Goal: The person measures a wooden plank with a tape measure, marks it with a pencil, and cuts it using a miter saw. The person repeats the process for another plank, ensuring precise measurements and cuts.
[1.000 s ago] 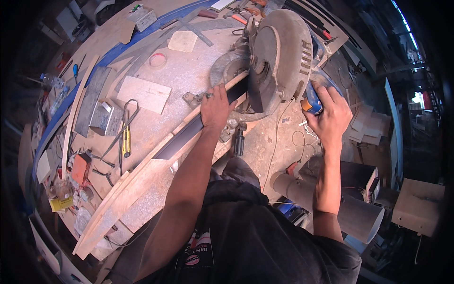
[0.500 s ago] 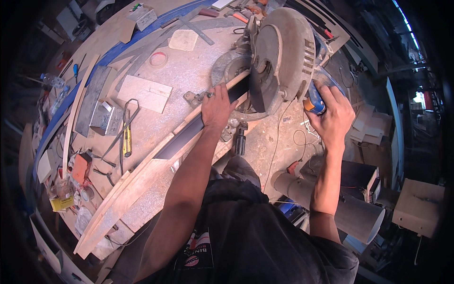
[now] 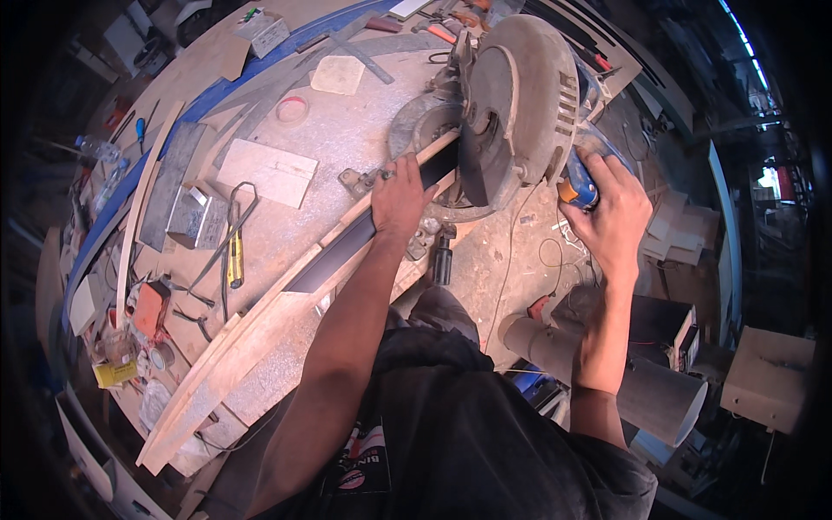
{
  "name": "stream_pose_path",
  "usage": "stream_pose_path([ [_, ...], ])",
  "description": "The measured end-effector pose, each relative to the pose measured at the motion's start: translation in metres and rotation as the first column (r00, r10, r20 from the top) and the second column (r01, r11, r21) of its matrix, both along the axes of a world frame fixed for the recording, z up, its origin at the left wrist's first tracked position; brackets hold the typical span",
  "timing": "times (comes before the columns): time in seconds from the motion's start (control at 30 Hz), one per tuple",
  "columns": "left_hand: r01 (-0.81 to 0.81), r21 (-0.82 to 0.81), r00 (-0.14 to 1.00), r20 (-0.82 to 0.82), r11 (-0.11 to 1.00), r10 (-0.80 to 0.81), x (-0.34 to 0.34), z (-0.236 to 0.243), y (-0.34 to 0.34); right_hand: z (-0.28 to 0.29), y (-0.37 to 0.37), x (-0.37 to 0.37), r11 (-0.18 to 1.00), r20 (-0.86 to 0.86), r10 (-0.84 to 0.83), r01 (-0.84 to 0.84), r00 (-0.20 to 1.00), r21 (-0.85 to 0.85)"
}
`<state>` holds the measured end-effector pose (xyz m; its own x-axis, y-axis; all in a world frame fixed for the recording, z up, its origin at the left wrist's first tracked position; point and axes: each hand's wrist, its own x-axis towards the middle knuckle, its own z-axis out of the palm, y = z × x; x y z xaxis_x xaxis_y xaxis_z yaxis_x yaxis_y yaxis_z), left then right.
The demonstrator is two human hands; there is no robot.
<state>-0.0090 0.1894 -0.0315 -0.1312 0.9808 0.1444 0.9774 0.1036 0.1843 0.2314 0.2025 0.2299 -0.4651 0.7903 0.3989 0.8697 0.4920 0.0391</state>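
A dusty grey miter saw [image 3: 520,95] stands at the far middle of the workbench. Its head is lowered over a long dark strip [image 3: 347,247] that lies along a pale wooden fence board [image 3: 251,347]. My left hand [image 3: 400,198] presses the dark strip down just left of the blade. My right hand [image 3: 611,212] grips the saw's blue and orange handle [image 3: 579,186] to the right of the blade guard.
On the dusty bench [image 3: 321,139] lie a pale board [image 3: 267,172], a metal block [image 3: 198,217], pincers and a yellow-handled tool [image 3: 234,260], a roll of tape [image 3: 292,109] and small clutter at the left. A grey pipe [image 3: 607,373] and boxes sit lower right.
The saw head and my right hand on its handle have swung slightly down and toward me. My left hand stays pressed on the dark strip.
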Motion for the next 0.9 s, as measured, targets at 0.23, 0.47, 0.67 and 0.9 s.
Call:
stream_pose_path([
  [0.23,0.016,0.016,0.999,0.035,1.0,-0.016,-0.001,-0.001,0.001,0.021,0.007,-0.013,0.957,0.07,-0.088,0.104,0.994,-0.271],
  [0.47,0.027,0.019,0.999,0.033,0.999,-0.028,0.0,0.001,-0.002,0.019,0.01,-0.011,0.973,0.089,-0.086,0.103,0.992,-0.207],
  [0.67,0.015,0.037,0.999,0.038,0.999,-0.016,0.001,0.002,-0.001,0.028,0.017,-0.013,0.973,0.078,-0.117,0.131,0.99,-0.191],
  [0.9,0.021,-0.039,0.996,0.083,0.999,-0.017,0.0,0.002,-0.001,0.029,0.019,-0.012,0.983,0.069,-0.101,0.11,0.993,-0.146],
])
